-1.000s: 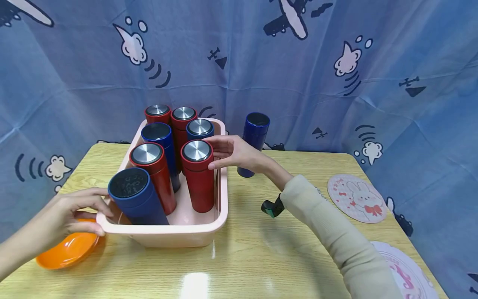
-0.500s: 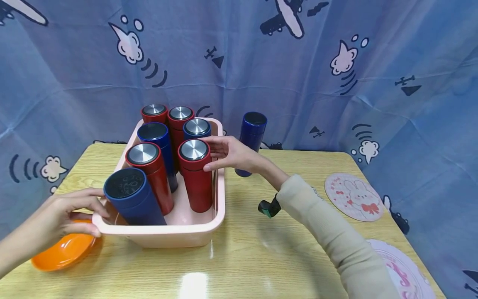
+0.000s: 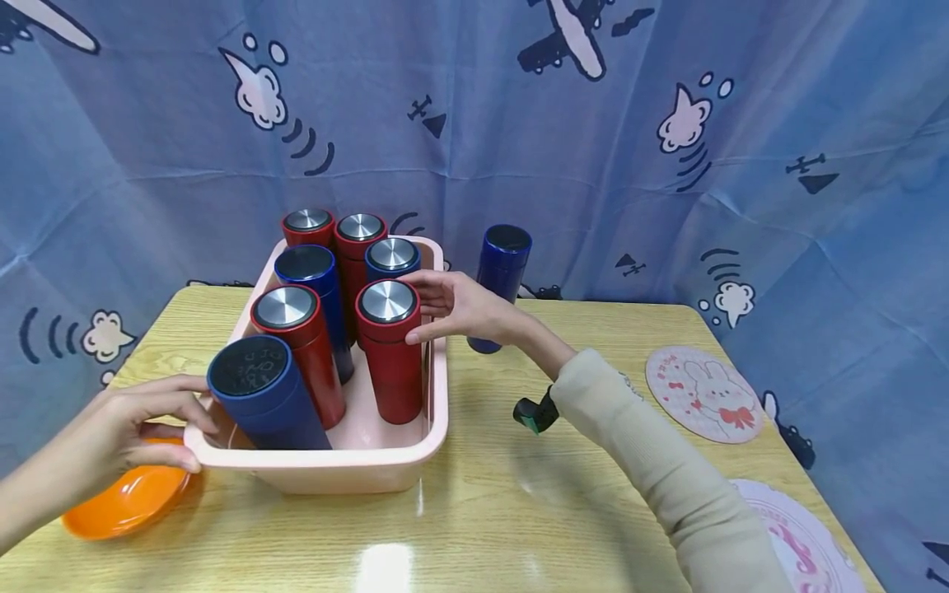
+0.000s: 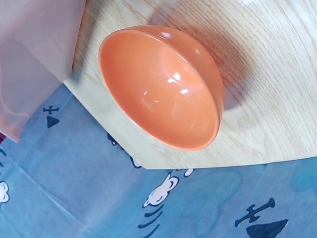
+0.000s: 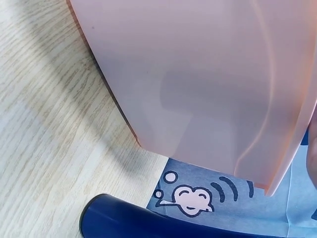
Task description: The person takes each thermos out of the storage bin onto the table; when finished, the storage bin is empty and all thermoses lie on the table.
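Note:
A pink plastic bin [image 3: 319,459] holds several red and blue thermoses standing inside. At its front left corner my left hand [image 3: 151,420] grips the rim, thumb outside and fingers inside, beside a tilted blue thermos [image 3: 289,412]. My right hand [image 3: 474,309] reaches over the right rim and holds a red thermos [image 3: 398,379] near its silver-topped lid, thumb in front; the other fingers are partly hidden behind it. In the right wrist view the bin's side wall [image 5: 198,74] fills the middle, and a bit of my hand [image 5: 312,158] shows at the right edge.
Another blue thermos [image 3: 504,272] stands outside the bin, behind my right hand. An orange bowl [image 3: 122,504] sits under my left hand. Two round mats, a rabbit mat [image 3: 704,394] and a pink-printed mat [image 3: 804,535], lie on the right. A patterned blue curtain [image 3: 474,132] hangs behind the table.
The head view has shifted slightly. Both hands keep the same hold on the bin rim and the red thermos.

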`<state>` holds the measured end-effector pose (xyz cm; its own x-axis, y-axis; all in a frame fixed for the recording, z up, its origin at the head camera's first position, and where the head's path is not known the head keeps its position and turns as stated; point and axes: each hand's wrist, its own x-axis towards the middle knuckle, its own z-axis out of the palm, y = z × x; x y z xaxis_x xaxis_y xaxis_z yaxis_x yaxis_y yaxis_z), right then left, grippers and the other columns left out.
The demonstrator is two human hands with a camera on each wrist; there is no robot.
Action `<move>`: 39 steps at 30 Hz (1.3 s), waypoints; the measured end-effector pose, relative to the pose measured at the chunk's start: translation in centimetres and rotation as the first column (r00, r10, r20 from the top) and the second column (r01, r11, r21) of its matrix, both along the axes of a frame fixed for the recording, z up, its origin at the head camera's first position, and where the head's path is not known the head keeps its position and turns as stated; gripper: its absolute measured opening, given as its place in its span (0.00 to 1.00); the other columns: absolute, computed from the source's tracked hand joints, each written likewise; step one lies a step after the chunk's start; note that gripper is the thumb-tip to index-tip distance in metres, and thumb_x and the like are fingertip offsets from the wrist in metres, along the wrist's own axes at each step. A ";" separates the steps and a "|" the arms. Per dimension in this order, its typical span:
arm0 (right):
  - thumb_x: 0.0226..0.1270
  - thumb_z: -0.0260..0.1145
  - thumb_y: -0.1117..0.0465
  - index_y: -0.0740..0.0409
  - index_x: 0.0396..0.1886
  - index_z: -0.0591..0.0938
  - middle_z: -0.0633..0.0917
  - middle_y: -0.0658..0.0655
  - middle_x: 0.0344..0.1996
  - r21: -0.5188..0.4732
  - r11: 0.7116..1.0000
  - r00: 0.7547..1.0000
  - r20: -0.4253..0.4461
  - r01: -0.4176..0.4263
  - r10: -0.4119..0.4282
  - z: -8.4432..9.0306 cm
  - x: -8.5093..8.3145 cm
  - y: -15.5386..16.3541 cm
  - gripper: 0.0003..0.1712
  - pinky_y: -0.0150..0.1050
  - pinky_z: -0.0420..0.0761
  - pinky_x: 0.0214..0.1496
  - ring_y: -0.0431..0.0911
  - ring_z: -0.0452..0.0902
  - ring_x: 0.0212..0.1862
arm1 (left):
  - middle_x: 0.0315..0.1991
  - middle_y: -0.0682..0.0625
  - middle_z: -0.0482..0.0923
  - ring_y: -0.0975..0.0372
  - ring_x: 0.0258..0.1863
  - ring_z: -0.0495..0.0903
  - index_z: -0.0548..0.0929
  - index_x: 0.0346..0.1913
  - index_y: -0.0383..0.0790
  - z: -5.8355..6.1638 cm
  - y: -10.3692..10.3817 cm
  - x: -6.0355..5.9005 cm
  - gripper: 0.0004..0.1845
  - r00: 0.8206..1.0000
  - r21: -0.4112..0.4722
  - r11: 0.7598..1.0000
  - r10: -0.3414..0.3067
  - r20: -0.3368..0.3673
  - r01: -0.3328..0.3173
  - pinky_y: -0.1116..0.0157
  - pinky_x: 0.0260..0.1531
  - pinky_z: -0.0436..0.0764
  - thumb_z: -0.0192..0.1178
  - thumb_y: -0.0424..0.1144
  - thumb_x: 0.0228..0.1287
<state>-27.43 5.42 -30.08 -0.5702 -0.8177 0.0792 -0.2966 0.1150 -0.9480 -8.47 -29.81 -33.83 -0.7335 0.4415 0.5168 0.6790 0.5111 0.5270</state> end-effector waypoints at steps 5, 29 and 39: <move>0.53 0.71 0.74 0.63 0.68 0.67 0.75 0.60 0.61 0.013 1.000 1.000 0.017 0.005 -0.006 0.1 -0.2 -0.2 0.41 0.36 0.72 0.64 0.47 0.71 0.63 | 0.50 0.65 0.77 0.78 0.52 0.73 0.84 0.34 0.48 0.1 0.0 0.0 0.28 1.000 0.010 1.000 -0.009 0.011 0.009 0.82 0.34 0.80 0.76 0.25 0.21; 0.48 0.76 0.72 0.65 0.64 0.70 0.81 0.58 0.54 0.092 0.983 0.984 -0.073 -0.157 0.164 0.4 0.0 -0.8 0.41 0.42 0.74 0.64 0.45 0.77 0.55 | 0.50 0.63 0.78 0.76 0.52 0.73 0.84 0.35 0.47 0.1 0.1 0.2 0.28 0.999 0.032 0.999 -0.026 0.020 0.026 0.81 0.35 0.80 0.76 0.22 0.21; 0.44 0.78 0.72 0.67 0.60 0.75 0.83 0.58 0.50 0.052 0.993 0.989 -0.095 -0.107 0.111 0.0 -0.1 -0.8 0.39 0.38 0.77 0.59 0.46 0.80 0.52 | 0.49 0.64 0.78 0.77 0.52 0.73 0.84 0.34 0.47 0.1 0.1 0.0 0.28 1.000 0.026 0.999 -0.023 0.012 0.022 0.81 0.34 0.80 0.76 0.23 0.20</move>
<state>-27.53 4.61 -30.12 -0.4690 -0.8786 0.0903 -0.4005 0.1204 -0.9084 -8.44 -29.75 -33.73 -0.7297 0.4445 0.5196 0.6837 0.4818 0.5482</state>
